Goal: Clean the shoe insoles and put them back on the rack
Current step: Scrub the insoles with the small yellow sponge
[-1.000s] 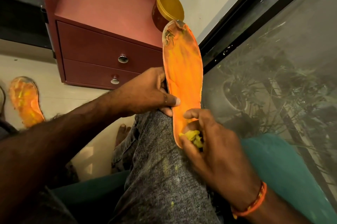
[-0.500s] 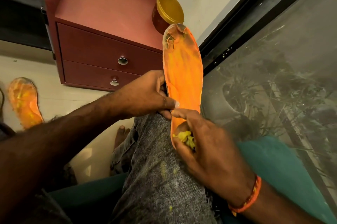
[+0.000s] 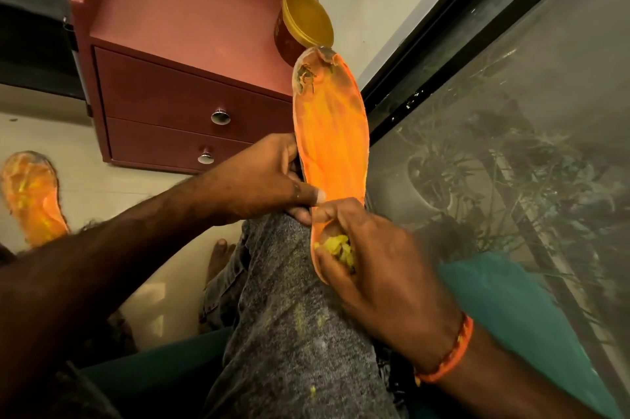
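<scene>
An orange insole [image 3: 332, 135] stands on end against my knee, its worn, torn toe pointing up. My left hand [image 3: 262, 180] grips its left edge, thumb laid across the front. My right hand [image 3: 368, 255] covers the heel end and pinches a wad of yellow crumbled material [image 3: 337, 248] against the insole's surface. A second orange insole [image 3: 32, 197] with yellow streaks lies on the floor at the far left.
A reddish cabinet [image 3: 177, 53] with two drawers stands behind the insole, a round tin with a gold lid [image 3: 303, 19] on top. A dark-framed glass pane [image 3: 494, 146] with plants behind it fills the right. Yellow crumbs dot my grey jeans [image 3: 293, 333]. A teal cushion [image 3: 511, 299] lies under me.
My right hand with the yellow wad has slid slightly up the heel end, its forefinger now meeting my left thumb. The insole and left hand have hardly moved.
</scene>
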